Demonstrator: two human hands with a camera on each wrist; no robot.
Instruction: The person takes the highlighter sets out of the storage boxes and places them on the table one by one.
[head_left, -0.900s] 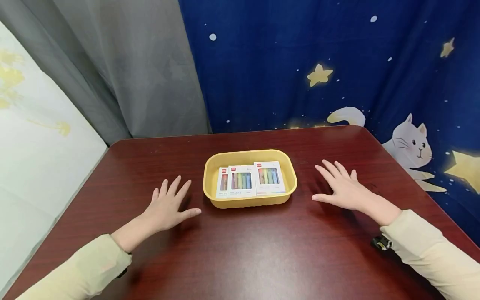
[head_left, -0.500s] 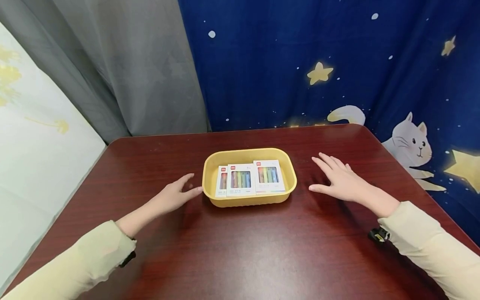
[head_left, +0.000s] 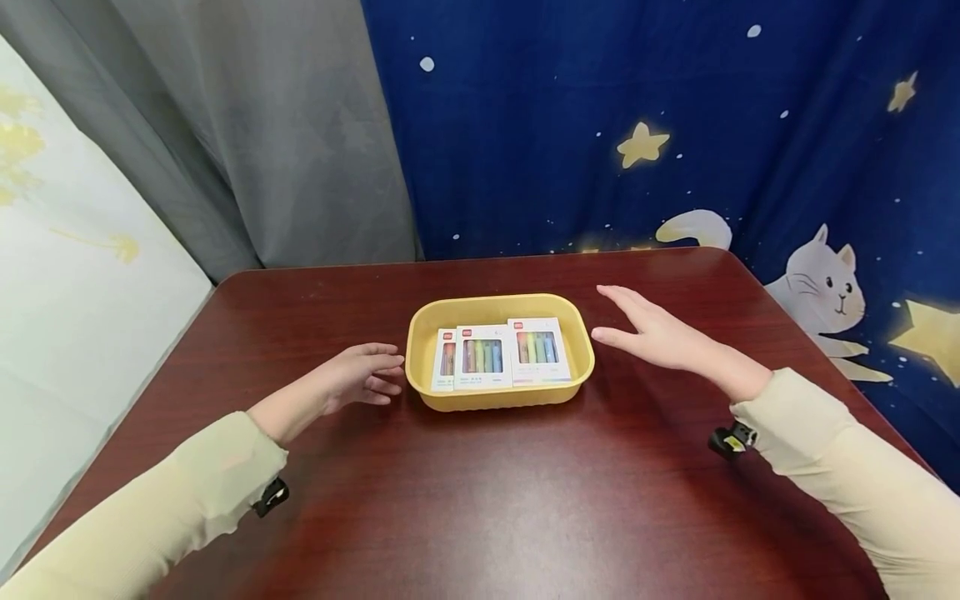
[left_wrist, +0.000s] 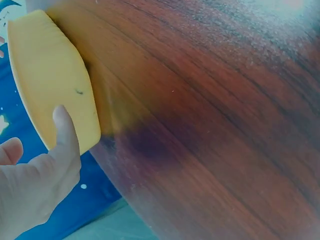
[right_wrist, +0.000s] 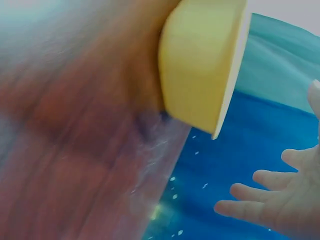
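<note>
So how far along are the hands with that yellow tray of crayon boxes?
Nothing looks done yet: the yellow tray sits on the table with all three crayon boxes inside. In hand: the left hand is close beside the tray's left end, fingers loosely curled, contact unclear; the right hand hovers open near its right end. Gripping the tray or a box is left.

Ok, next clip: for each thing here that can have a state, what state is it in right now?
yellow tray: upright on the table, holds three boxes.
boxes of coloured pens: closed, lying side by side in the tray.
left hand: fingers loosely curled, holding nothing, just beside the tray's left end.
right hand: open, fingers straight, raised near the tray's right end, not touching it.
table: bears the tray.
</note>
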